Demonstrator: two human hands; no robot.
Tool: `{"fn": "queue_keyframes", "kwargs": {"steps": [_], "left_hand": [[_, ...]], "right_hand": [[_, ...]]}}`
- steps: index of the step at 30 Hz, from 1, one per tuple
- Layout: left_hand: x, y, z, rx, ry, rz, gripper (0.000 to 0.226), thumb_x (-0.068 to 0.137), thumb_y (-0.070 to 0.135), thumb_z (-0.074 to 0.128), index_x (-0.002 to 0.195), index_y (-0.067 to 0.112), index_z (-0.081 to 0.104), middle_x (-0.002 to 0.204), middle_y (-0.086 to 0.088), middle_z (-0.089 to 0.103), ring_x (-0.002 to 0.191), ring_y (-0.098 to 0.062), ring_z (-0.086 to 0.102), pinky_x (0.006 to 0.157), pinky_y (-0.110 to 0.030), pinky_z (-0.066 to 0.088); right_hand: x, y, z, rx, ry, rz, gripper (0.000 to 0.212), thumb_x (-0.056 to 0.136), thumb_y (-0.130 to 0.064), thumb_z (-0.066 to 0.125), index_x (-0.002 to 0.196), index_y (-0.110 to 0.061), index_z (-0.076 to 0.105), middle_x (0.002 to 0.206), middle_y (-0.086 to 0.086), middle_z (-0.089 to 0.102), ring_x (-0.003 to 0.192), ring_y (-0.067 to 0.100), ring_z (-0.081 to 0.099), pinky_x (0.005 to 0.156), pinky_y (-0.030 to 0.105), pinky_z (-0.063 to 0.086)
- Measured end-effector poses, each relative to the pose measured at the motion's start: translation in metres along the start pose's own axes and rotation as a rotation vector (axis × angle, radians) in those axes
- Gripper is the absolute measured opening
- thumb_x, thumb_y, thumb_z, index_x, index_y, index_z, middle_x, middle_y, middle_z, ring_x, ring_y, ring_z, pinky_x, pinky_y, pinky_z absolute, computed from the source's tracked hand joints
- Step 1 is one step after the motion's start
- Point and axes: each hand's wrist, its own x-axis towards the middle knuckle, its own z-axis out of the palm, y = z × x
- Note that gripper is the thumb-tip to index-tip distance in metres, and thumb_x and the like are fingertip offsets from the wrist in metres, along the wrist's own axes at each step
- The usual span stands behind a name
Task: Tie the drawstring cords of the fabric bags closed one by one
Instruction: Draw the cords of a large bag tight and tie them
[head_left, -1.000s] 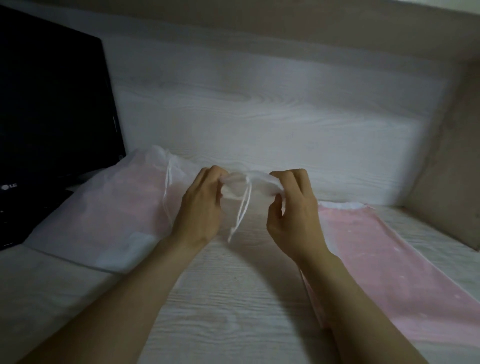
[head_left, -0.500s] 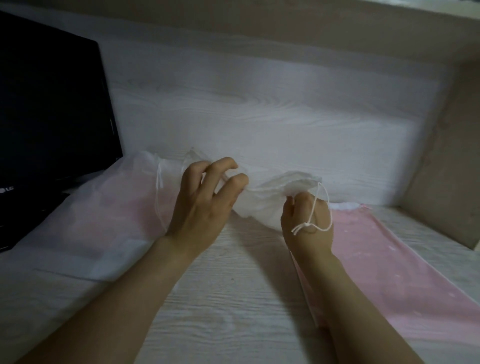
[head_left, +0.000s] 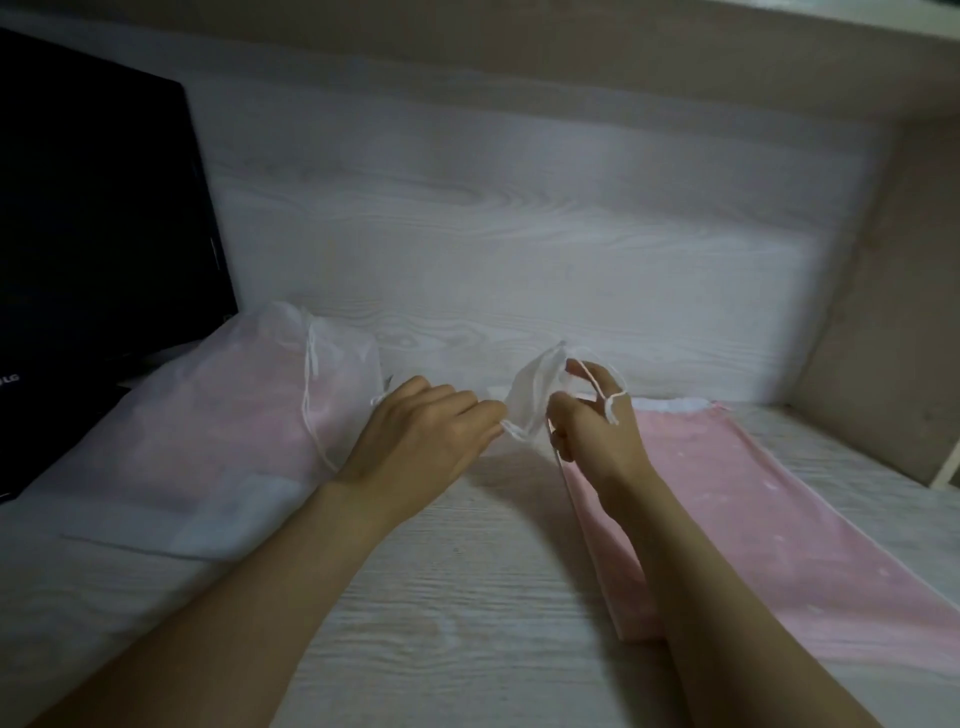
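A small white fabric bag (head_left: 532, 395) hangs between my two hands above the desk. My left hand (head_left: 423, 441) pinches its white cord at the bag's lower left edge. My right hand (head_left: 597, 421) grips the bag's right side, and a loop of the white drawstring cord (head_left: 613, 402) runs over its raised fingers. To the left lies a larger sheer white bag (head_left: 208, 431) with pink fabric inside and its own cord hanging down its mouth.
A pink cloth (head_left: 779, 545) lies flat on the desk (head_left: 467, 597) at the right, partly under my right forearm. A black monitor (head_left: 98, 218) stands at the far left. A wood-grain back panel and a beige side wall (head_left: 893, 291) close the space.
My left hand moved right and took hold of the cord at the bag's edge. The bag bunched up smaller, and my right hand's fingers lifted with the cord loop over them.
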Motion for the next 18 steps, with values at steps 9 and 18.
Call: {"fn": "queue_keyframes", "kwargs": {"steps": [9, 18], "left_hand": [[-0.005, 0.006, 0.0, -0.096, -0.117, -0.282, 0.032, 0.094, 0.054, 0.061, 0.106, 0.025, 0.069, 0.084, 0.008, 0.075, 0.071, -0.021, 0.068, 0.066, -0.035, 0.049], [0.001, -0.006, -0.011, 0.251, -0.169, -0.638, 0.081, 0.077, 0.096, 0.043, 0.087, 0.017, 0.063, 0.09, -0.006, 0.068, 0.09, -0.033, 0.062, 0.076, -0.042, 0.045]], "right_hand": [[-0.009, -0.017, 0.008, 0.148, -0.055, -0.206, 0.021, 0.1, -0.03, 0.068, 0.115, -0.015, 0.07, 0.061, 0.007, 0.052, 0.054, 0.025, 0.047, 0.05, 0.034, 0.039], [0.006, -0.004, 0.003, 0.035, 0.22, -0.257, 0.023, 0.102, -0.03, 0.06, 0.087, -0.013, 0.066, 0.069, 0.017, 0.061, 0.058, 0.026, 0.058, 0.054, 0.046, 0.048]]}}
